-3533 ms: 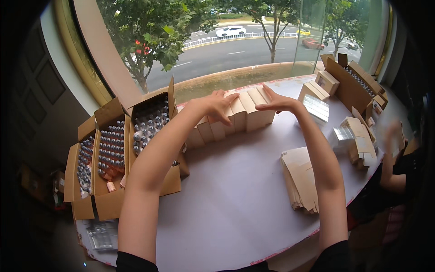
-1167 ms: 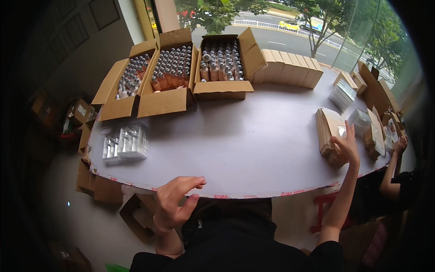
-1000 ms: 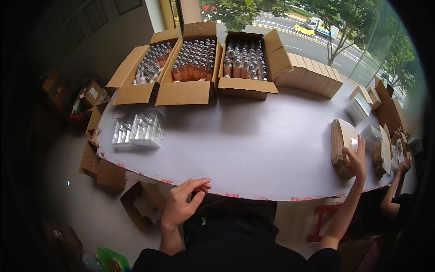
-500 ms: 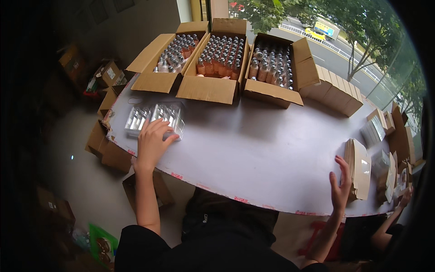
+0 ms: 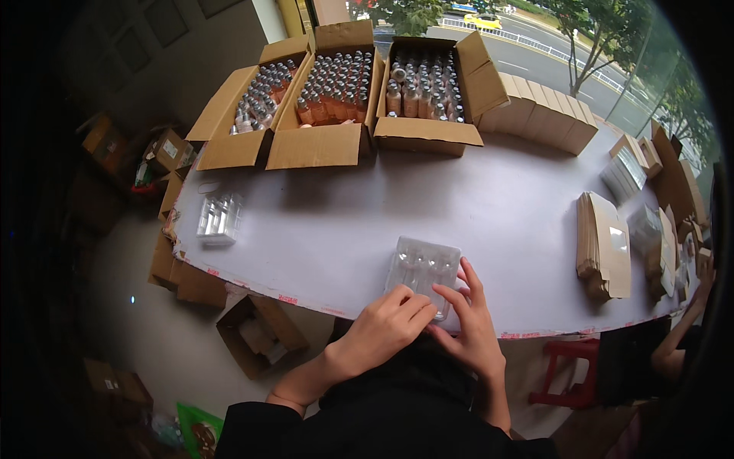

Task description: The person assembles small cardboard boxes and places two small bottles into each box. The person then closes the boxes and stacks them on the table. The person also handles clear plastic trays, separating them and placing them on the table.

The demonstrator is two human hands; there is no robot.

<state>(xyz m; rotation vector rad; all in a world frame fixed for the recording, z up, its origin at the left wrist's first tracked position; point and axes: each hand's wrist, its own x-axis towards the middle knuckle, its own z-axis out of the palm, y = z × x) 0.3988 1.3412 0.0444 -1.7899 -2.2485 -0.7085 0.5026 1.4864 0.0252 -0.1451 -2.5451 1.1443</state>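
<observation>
A clear plastic blister tray point(image 5: 426, 258) with moulded hollows is held near the front edge of the table, in front of my body. My left hand point(image 5: 382, 327) is closed, its bent fingers at the tray's near edge. Along the right side of the tray lies my right hand point(image 5: 475, 325), with its thumb low and its fingers curled over the corner and edge. The fingertips partly cover the tray's near part. At the left end of the table rests a stack of similar clear trays point(image 5: 220, 218).
Three open cartons of small silver-capped bottles point(image 5: 336, 88) stand at the back. A row of pale boxes point(image 5: 535, 115) lines the window side. Flat folded cartons point(image 5: 604, 245) are stacked at right, near another person's arm point(image 5: 684, 317). A red stool point(image 5: 569, 375) stands below.
My left hand has come from the tray stack at left to the front middle, where a clear tray now is. My right hand has moved left to it. The view has shifted slightly.
</observation>
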